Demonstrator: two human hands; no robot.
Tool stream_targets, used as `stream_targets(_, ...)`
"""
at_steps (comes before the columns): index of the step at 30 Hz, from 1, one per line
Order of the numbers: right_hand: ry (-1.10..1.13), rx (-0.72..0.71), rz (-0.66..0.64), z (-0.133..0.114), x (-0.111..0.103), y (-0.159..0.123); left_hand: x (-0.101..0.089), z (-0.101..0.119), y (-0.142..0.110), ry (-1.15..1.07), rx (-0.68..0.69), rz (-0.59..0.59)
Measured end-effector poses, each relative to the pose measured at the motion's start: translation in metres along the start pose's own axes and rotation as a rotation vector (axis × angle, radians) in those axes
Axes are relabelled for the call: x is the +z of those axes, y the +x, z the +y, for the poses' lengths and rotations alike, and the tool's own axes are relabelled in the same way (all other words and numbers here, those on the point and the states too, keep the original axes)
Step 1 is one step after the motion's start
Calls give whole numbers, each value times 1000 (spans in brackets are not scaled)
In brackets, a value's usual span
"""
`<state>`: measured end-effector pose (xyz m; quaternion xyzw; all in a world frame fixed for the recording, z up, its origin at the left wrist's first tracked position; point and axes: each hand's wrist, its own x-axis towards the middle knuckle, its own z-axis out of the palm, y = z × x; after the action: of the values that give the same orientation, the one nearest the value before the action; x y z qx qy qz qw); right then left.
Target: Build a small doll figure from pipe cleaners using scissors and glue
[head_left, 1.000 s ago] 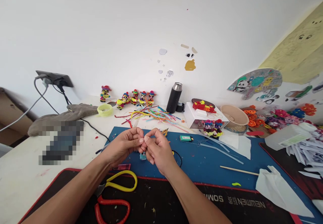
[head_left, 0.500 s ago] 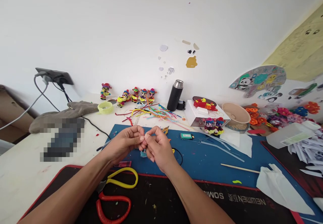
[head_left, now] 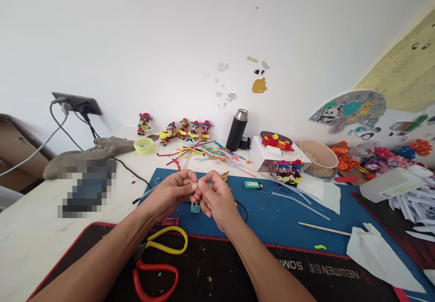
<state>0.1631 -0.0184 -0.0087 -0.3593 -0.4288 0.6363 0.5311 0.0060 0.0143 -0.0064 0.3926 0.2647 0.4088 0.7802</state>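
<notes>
My left hand (head_left: 181, 187) and my right hand (head_left: 216, 199) meet fingertip to fingertip above the blue mat (head_left: 272, 211). Both are closed in a pinch, thumb against fingers. Whatever sits between the fingertips is too small or too hidden to name. Just under the hands a small light-blue piece (head_left: 195, 207) shows on the mat, partly covered by the fingers. Below my left wrist lie scissors with one yellow handle (head_left: 170, 240) and one red handle (head_left: 156, 282); my forearm hides their blades.
Pipe cleaners (head_left: 217, 151) lie heaped behind the hands, beside a black thermos (head_left: 237, 130). Several small figures (head_left: 184, 129) stand along the wall. At right are a glue stick (head_left: 295, 196), a wooden stick (head_left: 322, 228), a white tissue (head_left: 374, 254) and a plastic bottle (head_left: 387, 185).
Both hands keep their pinch at nearly the same place. The whole view has shifted slightly, and a little more of the light-blue piece shows below the fingers.
</notes>
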Motion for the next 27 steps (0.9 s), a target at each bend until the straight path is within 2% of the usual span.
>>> stream_targets(6,-35,5,25,2,-4,0,3,-2,0,9,14,31)
stream_targets(11,-71,-13,33,3,-6,2,5,1,-1,18,25,-5)
stream_targets(27,-142,33,71,0,-7,2,2,-3,3,175,33,59)
